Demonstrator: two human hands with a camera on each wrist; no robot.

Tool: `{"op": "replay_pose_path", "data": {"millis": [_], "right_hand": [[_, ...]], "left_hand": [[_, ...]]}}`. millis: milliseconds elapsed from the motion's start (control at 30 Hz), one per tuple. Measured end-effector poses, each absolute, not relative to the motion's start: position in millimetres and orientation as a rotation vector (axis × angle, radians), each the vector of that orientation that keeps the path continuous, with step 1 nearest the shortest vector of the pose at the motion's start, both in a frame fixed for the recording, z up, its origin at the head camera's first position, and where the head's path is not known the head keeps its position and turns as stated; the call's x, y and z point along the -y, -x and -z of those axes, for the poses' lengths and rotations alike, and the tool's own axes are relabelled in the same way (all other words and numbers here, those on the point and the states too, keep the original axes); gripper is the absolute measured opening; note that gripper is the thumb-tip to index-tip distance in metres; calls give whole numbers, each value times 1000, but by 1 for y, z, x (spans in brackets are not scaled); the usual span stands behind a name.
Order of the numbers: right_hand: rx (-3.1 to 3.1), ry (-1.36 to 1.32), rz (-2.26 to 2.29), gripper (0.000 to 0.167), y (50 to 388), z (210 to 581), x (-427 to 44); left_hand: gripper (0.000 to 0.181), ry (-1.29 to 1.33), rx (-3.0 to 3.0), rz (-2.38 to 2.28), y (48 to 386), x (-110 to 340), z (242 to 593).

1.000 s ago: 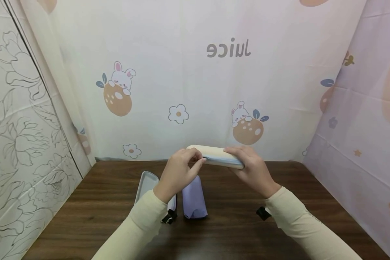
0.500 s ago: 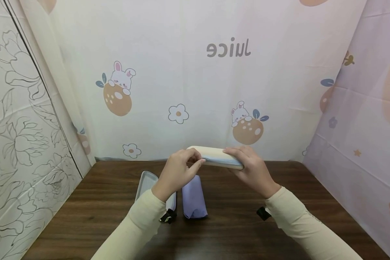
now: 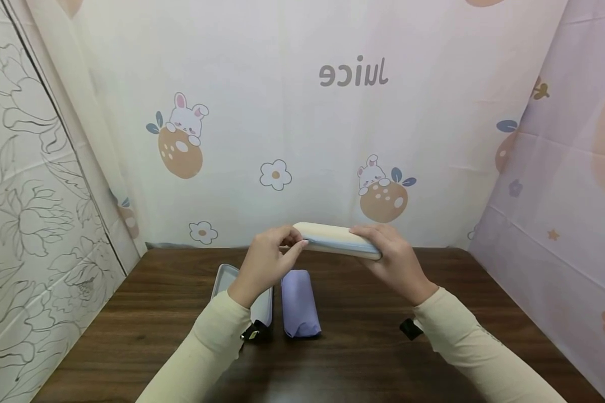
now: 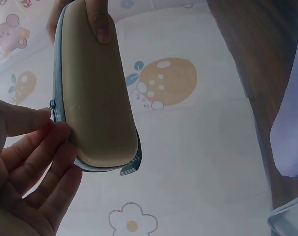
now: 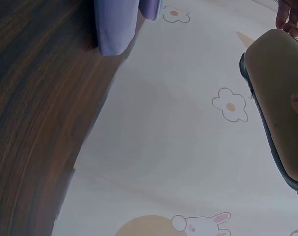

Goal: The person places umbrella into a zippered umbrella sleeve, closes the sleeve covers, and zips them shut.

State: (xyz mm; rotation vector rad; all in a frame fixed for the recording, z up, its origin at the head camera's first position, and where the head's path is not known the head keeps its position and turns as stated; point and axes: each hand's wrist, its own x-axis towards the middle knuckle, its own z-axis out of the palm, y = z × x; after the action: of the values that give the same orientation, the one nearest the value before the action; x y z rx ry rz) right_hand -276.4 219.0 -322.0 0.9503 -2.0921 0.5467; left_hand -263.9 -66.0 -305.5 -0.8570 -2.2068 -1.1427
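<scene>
A cream zippered hard case [image 3: 327, 232] with a blue-grey zipper band is held up above the far edge of the table. My right hand [image 3: 390, 254] grips its right end, thumb side on top. At the other end, my left hand [image 3: 267, 260] pinches the small zipper pull [image 4: 52, 104] between thumb and finger. The left wrist view shows a fabric tab [image 4: 131, 167] at the case's near end. Whatever the case contains is hidden.
On the brown wooden table [image 3: 358, 347] lies a purple wrapped bundle [image 3: 299, 308]. Left of it is a light grey tray-like open case [image 3: 262, 308], partly behind my left forearm. A printed curtain [image 3: 302, 123] hangs behind the table.
My left hand has moved a little left, bringing the zipper pull closer to the case's left end. The right hand keeps its grip, and the case has shifted slightly.
</scene>
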Motion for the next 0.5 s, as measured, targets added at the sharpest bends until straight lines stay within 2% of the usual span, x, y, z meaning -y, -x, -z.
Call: {"op": "replay_pose_path", "data": {"millis": [500], "right_hand": [[2084, -929, -561, 60, 275, 320, -225]], "left_hand": [[7, 785, 2199, 1097, 269, 78, 304]]}}
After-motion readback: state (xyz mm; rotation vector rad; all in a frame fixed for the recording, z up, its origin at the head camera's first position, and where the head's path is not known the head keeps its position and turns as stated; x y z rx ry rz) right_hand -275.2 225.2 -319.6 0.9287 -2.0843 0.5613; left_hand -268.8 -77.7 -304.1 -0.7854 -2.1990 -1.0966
